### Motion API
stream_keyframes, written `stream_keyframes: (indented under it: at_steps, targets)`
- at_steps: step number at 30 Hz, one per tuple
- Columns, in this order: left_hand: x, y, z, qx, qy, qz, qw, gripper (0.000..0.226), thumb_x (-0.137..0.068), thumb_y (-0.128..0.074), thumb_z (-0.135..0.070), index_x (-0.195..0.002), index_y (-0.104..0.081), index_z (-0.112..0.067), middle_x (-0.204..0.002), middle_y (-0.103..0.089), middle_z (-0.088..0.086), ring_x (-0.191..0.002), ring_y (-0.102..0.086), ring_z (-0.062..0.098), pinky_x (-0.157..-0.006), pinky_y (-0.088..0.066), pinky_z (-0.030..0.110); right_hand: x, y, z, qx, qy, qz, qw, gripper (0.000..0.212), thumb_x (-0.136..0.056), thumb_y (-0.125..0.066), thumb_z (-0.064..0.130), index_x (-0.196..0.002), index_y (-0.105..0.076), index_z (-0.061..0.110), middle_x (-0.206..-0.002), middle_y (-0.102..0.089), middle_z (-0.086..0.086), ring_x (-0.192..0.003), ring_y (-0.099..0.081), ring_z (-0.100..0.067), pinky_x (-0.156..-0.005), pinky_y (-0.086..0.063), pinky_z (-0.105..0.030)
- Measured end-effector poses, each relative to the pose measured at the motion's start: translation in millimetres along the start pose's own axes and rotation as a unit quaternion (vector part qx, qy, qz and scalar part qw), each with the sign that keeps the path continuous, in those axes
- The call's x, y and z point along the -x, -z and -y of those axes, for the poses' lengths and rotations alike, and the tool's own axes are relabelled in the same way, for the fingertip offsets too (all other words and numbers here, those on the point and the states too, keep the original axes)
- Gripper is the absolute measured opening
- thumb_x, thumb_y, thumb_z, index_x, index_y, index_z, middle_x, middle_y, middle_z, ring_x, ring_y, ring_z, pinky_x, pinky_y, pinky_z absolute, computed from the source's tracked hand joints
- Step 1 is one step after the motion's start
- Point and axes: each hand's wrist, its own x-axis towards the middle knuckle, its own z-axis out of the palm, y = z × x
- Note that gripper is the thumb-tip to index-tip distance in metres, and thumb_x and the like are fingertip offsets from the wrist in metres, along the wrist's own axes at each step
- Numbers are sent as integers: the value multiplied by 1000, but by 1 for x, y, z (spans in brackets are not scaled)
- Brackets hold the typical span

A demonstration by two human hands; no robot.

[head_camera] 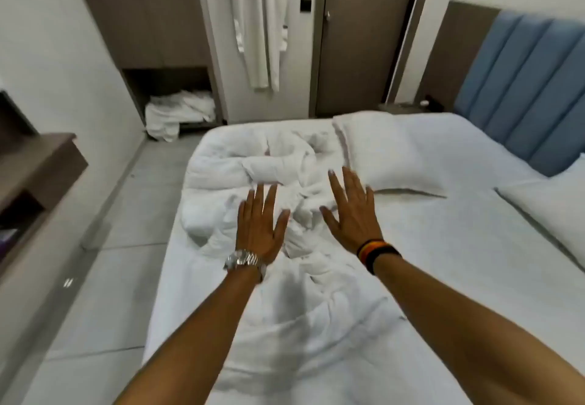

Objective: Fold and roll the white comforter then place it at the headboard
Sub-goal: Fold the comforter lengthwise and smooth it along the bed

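- The comforter [253, 176] lay in a crumpled heap on the left side of the bed [443, 262], bunched toward the far left corner with a looser trail of folds running back toward the near edge. Nothing in it was folded or rolled, so the task looked barely begun.
- Both hands reached out over the heap with palms down and fingers spread, gripping nothing. The left hand [261, 227] hung over the middle of the bunched cloth; the right hand [351, 211] hung over its right edge. Whether either actually touched the cloth was unclear; the fingertips were blurred.
- The flat, spread pose probably meant they were about to press down, smooth or gather the heap so that an edge could be found for folding.
- A pillow [389, 154] lay just right of the heap, beyond the right hand, and a second pillow [550, 211] lay at the right.
- The blue padded headboard [522, 88] stood on the far right, well apart from the comforter, which would have to cross the bed.
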Motion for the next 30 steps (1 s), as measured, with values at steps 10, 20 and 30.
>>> stream_keyframes:
  at_steps: [10,20,30]
  targets:
    - [110,-217,44,-65,10,138,988,62,-107,-31,-44,-165,-18,-28,-174,-6,2,-160,0,22,-127,-11,51,120,-227,-107,-10,-134,226,965,89,-90,-30,85,-156,20,50,-168,29,-8,-156,14,-37,-117,-7,-74]
    - [130,-305,68,-153,10,129,980,61,-106,-38,-41,-164,-24,-25,-173,-12,9,-159,-8,31,-126,-9,55,151,-305,-146,45,-120,227,965,79,-95,-48,63,-161,-8,46,-152,-37,-23,-106,-56,-41,-83,-51,-50]
    - [132,-254,-1,-97,-42,237,966,60,-107,-26,-47,-165,-19,-32,-173,-12,4,-159,-10,33,-125,-9,58,225,-157,-111,-11,-217,188,958,73,-97,-49,18,-157,-23,51,-145,-40,-12,-98,-62,-35,-69,-55,-41]
